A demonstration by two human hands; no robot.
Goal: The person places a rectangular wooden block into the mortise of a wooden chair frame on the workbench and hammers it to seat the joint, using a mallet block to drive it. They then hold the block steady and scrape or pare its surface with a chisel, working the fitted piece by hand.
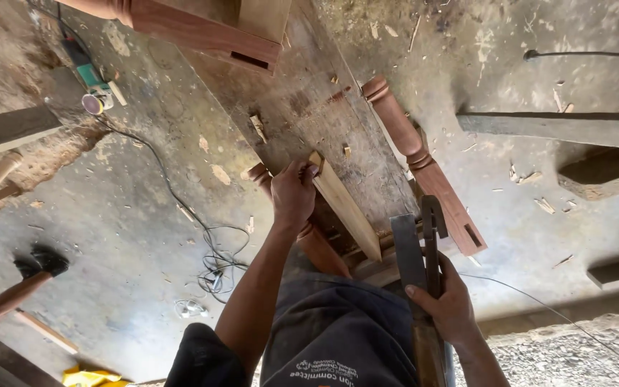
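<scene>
My left hand (293,193) is closed around the near end of a pale wooden slat (349,211). The slat lies slanted across a dusty, worn workbench plank (302,100). My right hand (447,304) grips a dark metal tool with a wooden handle (423,247), its head held up to the right of the slat. A reddish turned wooden leg with a mortise (424,165) lies just beyond the tool. A second turned leg (317,247) sits under the slat, partly hidden by my left forearm.
A green power sander (89,84) lies on the concrete floor at upper left, its cable (205,240) snaking to a tangle. Another person's sandalled foot (41,261) stands at left. Grey timbers (560,129) lie at right, and a reddish mortised piece (202,32) at top. Wood chips are scattered about.
</scene>
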